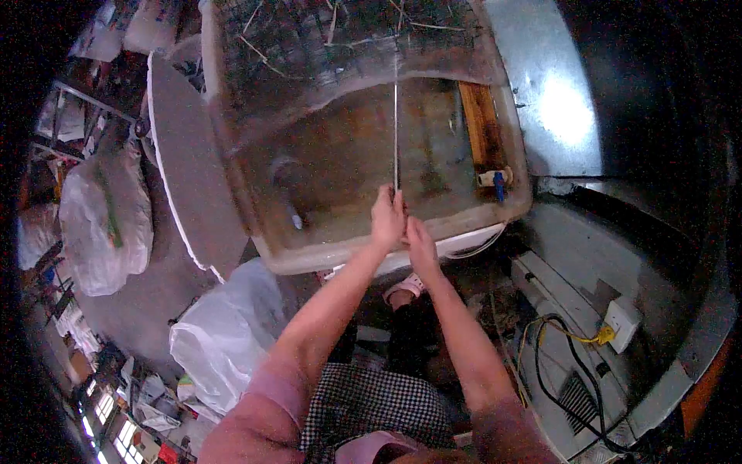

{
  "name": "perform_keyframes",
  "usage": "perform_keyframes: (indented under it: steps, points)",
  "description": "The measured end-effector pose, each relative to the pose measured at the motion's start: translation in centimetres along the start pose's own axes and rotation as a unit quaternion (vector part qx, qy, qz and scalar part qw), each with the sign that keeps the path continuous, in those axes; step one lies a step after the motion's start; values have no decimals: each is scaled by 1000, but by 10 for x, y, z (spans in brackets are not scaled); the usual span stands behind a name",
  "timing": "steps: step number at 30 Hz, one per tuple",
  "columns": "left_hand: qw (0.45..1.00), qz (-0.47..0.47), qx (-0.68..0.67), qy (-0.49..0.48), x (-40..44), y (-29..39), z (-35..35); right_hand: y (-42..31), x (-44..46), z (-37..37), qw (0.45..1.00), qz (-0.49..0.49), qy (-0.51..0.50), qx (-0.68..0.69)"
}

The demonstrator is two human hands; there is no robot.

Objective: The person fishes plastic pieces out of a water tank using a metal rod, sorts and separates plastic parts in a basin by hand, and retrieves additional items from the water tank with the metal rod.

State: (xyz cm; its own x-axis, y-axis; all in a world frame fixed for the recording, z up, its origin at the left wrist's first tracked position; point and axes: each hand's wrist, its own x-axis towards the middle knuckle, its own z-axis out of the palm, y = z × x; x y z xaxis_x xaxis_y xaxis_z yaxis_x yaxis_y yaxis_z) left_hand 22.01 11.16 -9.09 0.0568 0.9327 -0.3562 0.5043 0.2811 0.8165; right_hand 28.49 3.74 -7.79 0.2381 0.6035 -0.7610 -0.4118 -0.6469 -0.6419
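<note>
The left hand (388,220) and right hand (422,246) have their fingers closed round the near end of a thin stick (396,127) reaching far over the tub (325,257), so too wide a rightward swing could knock the blue-handled tap (498,184) near its right corner.

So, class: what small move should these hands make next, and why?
Perhaps draw the rod slightly back: left hand and right hand hold its near end, it stretches far over the tub, and the plank lies clear of it.
</note>
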Motion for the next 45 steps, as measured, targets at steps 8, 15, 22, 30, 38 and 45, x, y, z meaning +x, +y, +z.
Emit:
perform_keyframes:
  steps: [8, 15, 22, 30, 38, 45]
  points:
    - [989, 96, -3, -110, -23, -15, -21, -23, 44, 10, 993, 48, -106, 23]
    - [992, 63, -3, -106, -95, 3, -96, -12, -27, -13, 887, -170, 140, -407]
    - [980, 55, 79, -174, -185, -17, -175, -15, -100, -35, 905, -48, 138, -399]
    - [983, 16, 82, -161, -202, -22, -183, 18, -29, -33, 908, -201, 160, -332]
    - [982, 45, 95, -154, -206, -27, -185, 15, -49, -43, 881, -215, 183, -379]
    - [983, 40, 83, -160, -208, -26, -188, 5, -62, -50, 902, -176, 144, -368]
